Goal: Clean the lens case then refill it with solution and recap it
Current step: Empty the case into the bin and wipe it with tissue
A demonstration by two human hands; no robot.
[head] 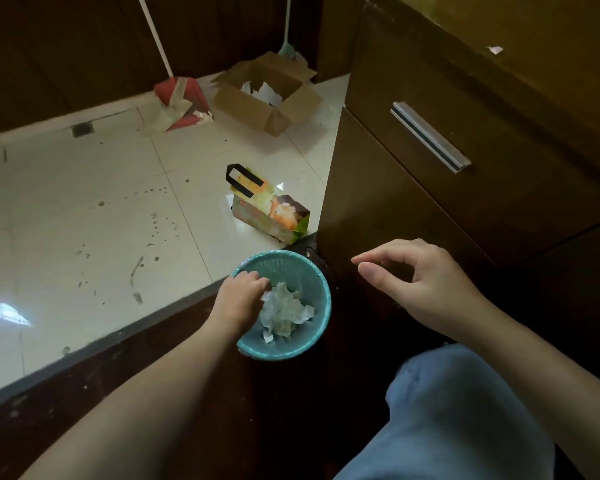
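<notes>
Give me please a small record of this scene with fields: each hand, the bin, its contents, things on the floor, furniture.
left hand: left hand reaches into the bin, fingers curled at the crumpled tissue; a grip cannot be confirmed
right hand: right hand in the air beside the cabinet, fingers relaxed, holds nothing
bin: teal waste basket on the dark floor by the cabinet corner
contents: crumpled white tissue
floor items: paper gift bag, open cardboard box, red dustpan
furniture: wooden cabinet with metal drawer handle
lens case: not in view
</notes>
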